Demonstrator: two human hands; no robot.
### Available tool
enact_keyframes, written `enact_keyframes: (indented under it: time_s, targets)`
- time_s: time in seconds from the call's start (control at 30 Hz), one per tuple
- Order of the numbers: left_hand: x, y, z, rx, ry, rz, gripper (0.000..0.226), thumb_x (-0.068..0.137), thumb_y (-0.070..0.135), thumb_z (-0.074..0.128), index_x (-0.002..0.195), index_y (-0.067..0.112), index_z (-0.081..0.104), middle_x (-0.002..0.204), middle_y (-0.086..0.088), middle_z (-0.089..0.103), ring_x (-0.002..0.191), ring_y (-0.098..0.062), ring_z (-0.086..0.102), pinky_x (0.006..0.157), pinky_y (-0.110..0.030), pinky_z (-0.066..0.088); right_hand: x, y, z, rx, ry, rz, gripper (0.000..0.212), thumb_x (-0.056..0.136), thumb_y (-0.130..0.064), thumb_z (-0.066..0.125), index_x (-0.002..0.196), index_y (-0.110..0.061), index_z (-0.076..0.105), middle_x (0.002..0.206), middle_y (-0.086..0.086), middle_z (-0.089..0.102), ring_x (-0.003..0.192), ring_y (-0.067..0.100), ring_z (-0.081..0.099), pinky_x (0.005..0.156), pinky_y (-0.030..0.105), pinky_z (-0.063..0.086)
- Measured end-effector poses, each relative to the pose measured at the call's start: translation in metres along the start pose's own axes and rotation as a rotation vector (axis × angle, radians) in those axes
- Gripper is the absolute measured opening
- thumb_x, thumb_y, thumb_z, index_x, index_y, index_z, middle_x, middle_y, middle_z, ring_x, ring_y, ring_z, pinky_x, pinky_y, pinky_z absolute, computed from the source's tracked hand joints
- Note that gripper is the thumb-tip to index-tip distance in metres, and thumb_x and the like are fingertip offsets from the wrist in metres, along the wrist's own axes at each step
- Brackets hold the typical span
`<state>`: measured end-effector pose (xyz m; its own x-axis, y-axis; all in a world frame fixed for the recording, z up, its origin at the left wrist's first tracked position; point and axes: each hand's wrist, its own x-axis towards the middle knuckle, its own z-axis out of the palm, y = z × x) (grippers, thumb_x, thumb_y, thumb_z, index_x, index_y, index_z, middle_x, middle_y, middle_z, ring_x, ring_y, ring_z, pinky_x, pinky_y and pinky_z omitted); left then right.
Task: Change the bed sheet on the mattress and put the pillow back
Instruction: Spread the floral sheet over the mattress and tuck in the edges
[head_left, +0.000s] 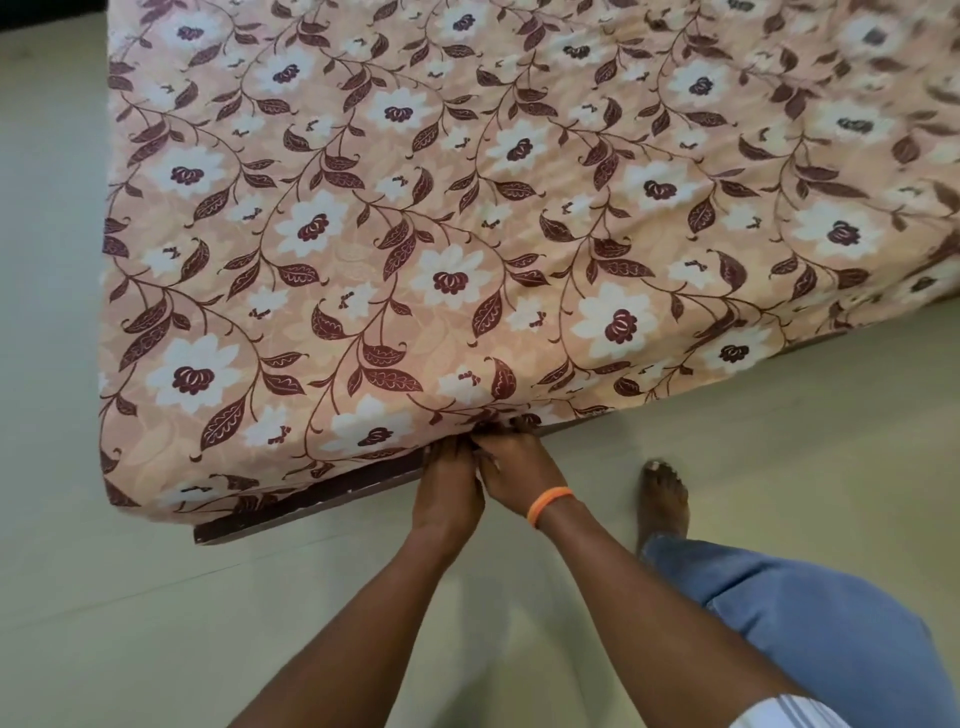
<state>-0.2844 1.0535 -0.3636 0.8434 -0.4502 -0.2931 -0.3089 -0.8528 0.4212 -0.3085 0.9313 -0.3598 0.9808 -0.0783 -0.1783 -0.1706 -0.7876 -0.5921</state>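
Peach cotton with white flowers and maroon leaves: the sheet (467, 218) covers the whole mattress top and hangs down its near side. Lies mostly flat, light creases toward the far right.

Both my hands meet at the sheet's lower edge, near the middle of the near side. Left hand (448, 486) and right hand (511, 467) are touching each other, fingers pushed in at the hem where the cloth meets the bed frame (311, 501). Fingertips are hidden under the fabric; knuckles bent. My grip on each side looks closed on the sheet edge, cloth bunched slightly just above the fingers.

Frame: dark maroon board, visible as a strip under the sheet to the left of my hands, running to the near left corner. At that corner the sheet wraps down and round.

Orange band (549, 505) on my right wrist. Right foot (664, 501) bare on the floor (260, 623), just right of the hands, near the bed's edge. Blue jeans (810, 618) over my bent knee at lower right.

Floor is pale, smooth tile, with a faint joint line running left of my arms.

No pillow in view.
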Motion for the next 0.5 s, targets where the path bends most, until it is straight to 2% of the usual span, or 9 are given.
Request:
enact_keyframes:
  time_s: [0.07, 0.13, 0.17, 0.23, 0.3, 0.33, 0.4, 0.5]
  targets:
    - [0.000, 0.001, -0.005, -0.058, 0.047, 0.050, 0.021, 0.088, 0.001, 0.053, 0.102, 0.010, 0.066, 0.101, -0.015, 0.068, 0.091, -0.032, 0.064, 0.071, -0.042, 0.055, -0.013, -0.001, -0.006, 0.041, 0.083, -0.026, 0.023, 0.084, -0.015, 0.050, 0.086, -0.011, 0.072, 0.089, 0.012, 0.072, 0.085, 0.033, 0.066, 0.078, 0.034, 0.053]
    - [-0.001, 0.001, -0.008, -0.033, 0.106, 0.131, 0.013, 0.085, 0.002, 0.055, 0.087, 0.009, 0.067, 0.085, -0.014, 0.069, 0.075, -0.032, 0.065, 0.060, -0.040, 0.054, -0.024, 0.006, -0.011, -0.026, 0.235, -0.050, 0.019, 0.078, -0.012, 0.055, 0.079, -0.015, 0.074, 0.083, 0.007, 0.073, 0.080, 0.028, 0.068, 0.076, 0.033, 0.054]
    - [-0.003, 0.003, -0.009, -0.015, 0.115, 0.169, 0.012, 0.082, 0.001, 0.057, 0.087, 0.007, 0.067, 0.084, -0.014, 0.069, 0.073, -0.033, 0.065, 0.059, -0.039, 0.054, -0.026, 0.014, -0.012, -0.084, 0.306, -0.025, 0.019, 0.072, -0.008, 0.063, 0.085, -0.015, 0.075, 0.086, 0.007, 0.073, 0.084, 0.027, 0.068, 0.079, 0.033, 0.055]
    - [-0.002, 0.010, -0.003, 0.045, 0.106, 0.248, 0.024, 0.074, -0.005, 0.063, 0.095, 0.004, 0.070, 0.091, -0.015, 0.070, 0.083, -0.033, 0.066, 0.070, -0.037, 0.056, -0.029, 0.029, -0.011, -0.165, 0.318, 0.124, 0.040, 0.066, -0.002, 0.073, 0.105, -0.009, 0.071, 0.104, 0.012, 0.069, 0.097, 0.031, 0.066, 0.088, 0.039, 0.054]
    - [0.008, 0.018, 0.008, 0.104, 0.096, 0.318, 0.049, 0.071, -0.007, 0.066, 0.118, 0.004, 0.067, 0.114, -0.016, 0.068, 0.108, -0.033, 0.062, 0.093, -0.040, 0.053, -0.029, 0.039, -0.010, -0.218, 0.242, 0.193, 0.055, 0.066, -0.007, 0.077, 0.120, -0.006, 0.064, 0.118, 0.013, 0.063, 0.111, 0.032, 0.060, 0.098, 0.043, 0.049]
    - [0.012, 0.023, 0.012, 0.113, 0.079, 0.319, 0.059, 0.073, -0.006, 0.065, 0.131, 0.005, 0.059, 0.129, -0.015, 0.062, 0.122, -0.033, 0.055, 0.104, -0.042, 0.046, -0.028, 0.040, -0.011, -0.244, 0.197, 0.205, 0.060, 0.066, -0.012, 0.079, 0.123, -0.006, 0.062, 0.122, 0.012, 0.061, 0.116, 0.031, 0.057, 0.102, 0.043, 0.047]
    - [0.017, 0.033, 0.018, 0.107, 0.009, 0.254, 0.069, 0.080, -0.004, 0.060, 0.146, 0.008, 0.044, 0.147, -0.014, 0.047, 0.138, -0.032, 0.040, 0.116, -0.042, 0.031, -0.019, 0.038, -0.016, -0.249, 0.134, 0.211, 0.064, 0.063, -0.018, 0.081, 0.123, -0.008, 0.063, 0.122, 0.010, 0.060, 0.118, 0.029, 0.056, 0.105, 0.043, 0.045]
    - [0.015, 0.045, 0.025, 0.077, 0.035, 0.161, 0.074, 0.078, -0.003, 0.063, 0.148, 0.011, 0.041, 0.151, -0.012, 0.043, 0.142, -0.029, 0.036, 0.119, -0.042, 0.026, -0.009, 0.044, -0.022, -0.236, 0.172, 0.182, 0.056, 0.062, -0.013, 0.078, 0.116, -0.011, 0.067, 0.117, 0.010, 0.063, 0.115, 0.030, 0.058, 0.106, 0.044, 0.043]
